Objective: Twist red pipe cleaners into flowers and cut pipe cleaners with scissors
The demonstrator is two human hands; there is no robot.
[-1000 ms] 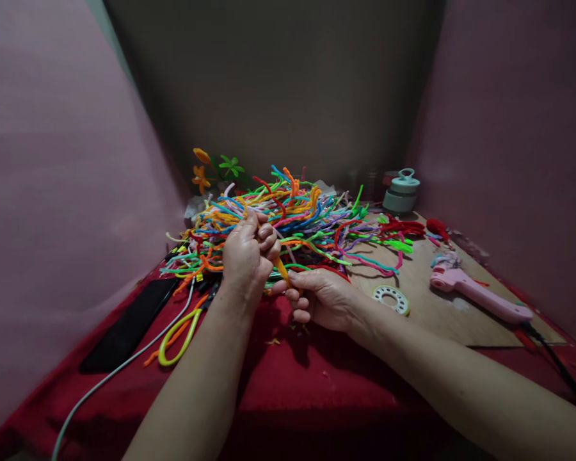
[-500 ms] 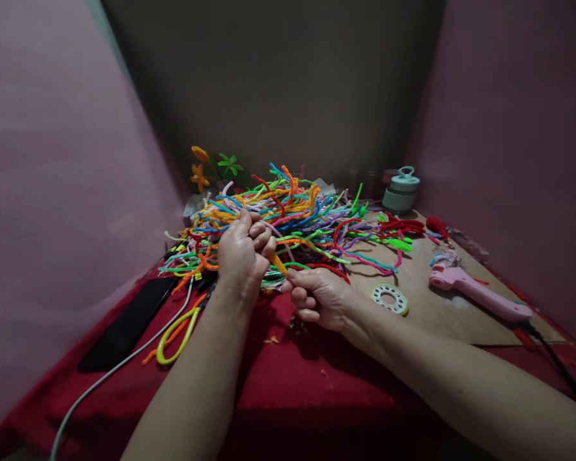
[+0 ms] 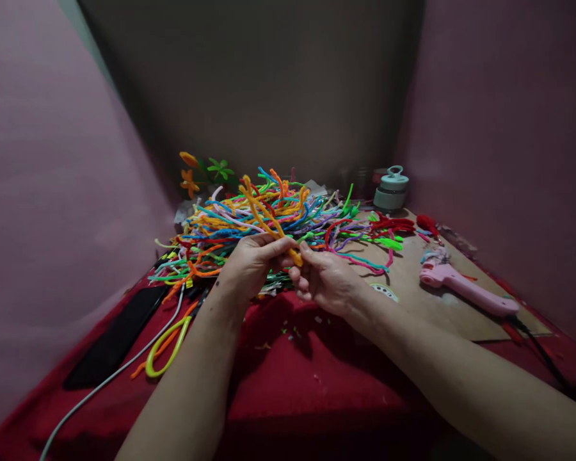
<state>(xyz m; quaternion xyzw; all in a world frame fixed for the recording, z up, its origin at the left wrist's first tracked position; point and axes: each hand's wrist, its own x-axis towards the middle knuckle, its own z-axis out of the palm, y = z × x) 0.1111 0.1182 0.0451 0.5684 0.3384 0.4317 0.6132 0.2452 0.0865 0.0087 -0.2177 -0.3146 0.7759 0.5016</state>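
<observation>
Yellow-orange pipe cleaners (image 3: 264,214) are pinched in my left hand (image 3: 254,266), their two free ends spreading up and to the left. My right hand (image 3: 324,278) has its thumb and fingertips closed on the short lower end, just right of the left thumb. Both hands are above the near edge of a big heap of multicoloured pipe cleaners (image 3: 211,234). Small cut bits lie on the red cloth (image 3: 278,384) below the hands.
To the left lie a black phone (image 3: 115,336), a white cable (image 3: 105,378) and yellow-handled scissors (image 3: 168,349). On the right, a pink glue gun (image 3: 470,291) rests on a board (image 3: 413,314), with a tape roll (image 3: 384,292) partly behind my forearm. A teal-lidded jar (image 3: 391,192) stands behind.
My left hand has turned, and the yellow-orange pipe cleaners now point up and away above it. My right hand has risen slightly and still pinches their end. The view has shifted a little.
</observation>
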